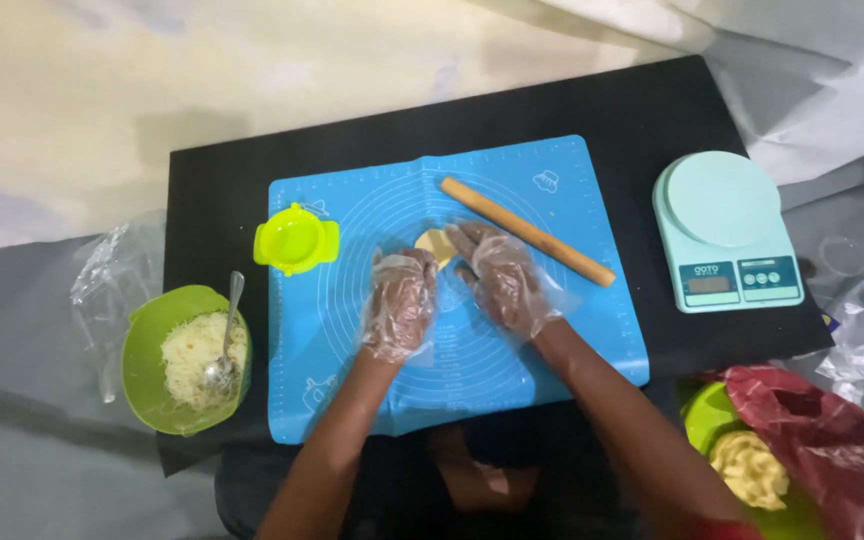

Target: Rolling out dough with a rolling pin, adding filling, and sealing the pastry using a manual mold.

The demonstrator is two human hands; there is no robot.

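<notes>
The small dough disc (434, 244) lies on the blue mat (552, 330), just under your fingers — left hand (399, 303) and right hand (502, 278), both gloved, spread flat, gripping nothing. It looks soft, light and easily torn; lift it by the edge. Left of your fingers, a green bowl (142, 370) holds shredded filling and a spoon (227, 345) — another, right, holds dough.

Home kitchen setup: baking mat (552, 340), rolling pin (527, 231), scale (725, 232).
</notes>
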